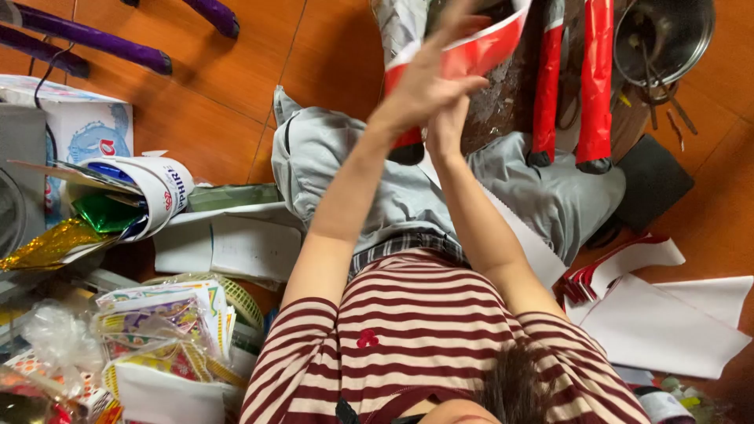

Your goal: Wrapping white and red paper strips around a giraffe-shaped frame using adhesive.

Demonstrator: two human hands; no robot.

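My left hand is raised over my lap, fingers stretched along a curled red and white paper sheet that it holds. It is blurred. My right hand is just below it, touching the left wrist, and its fingers are hidden behind the left hand. Under the sheet lies a dark, stained board across my grey trousers. Two rolled red tubes stand side by side on the board, to the right of my hands.
A metal pot with tools sits at top right. White sheets and a red-edged stack lie on the right. On the left are a roll of sheets, gold foil, colourful packets and purple bars.
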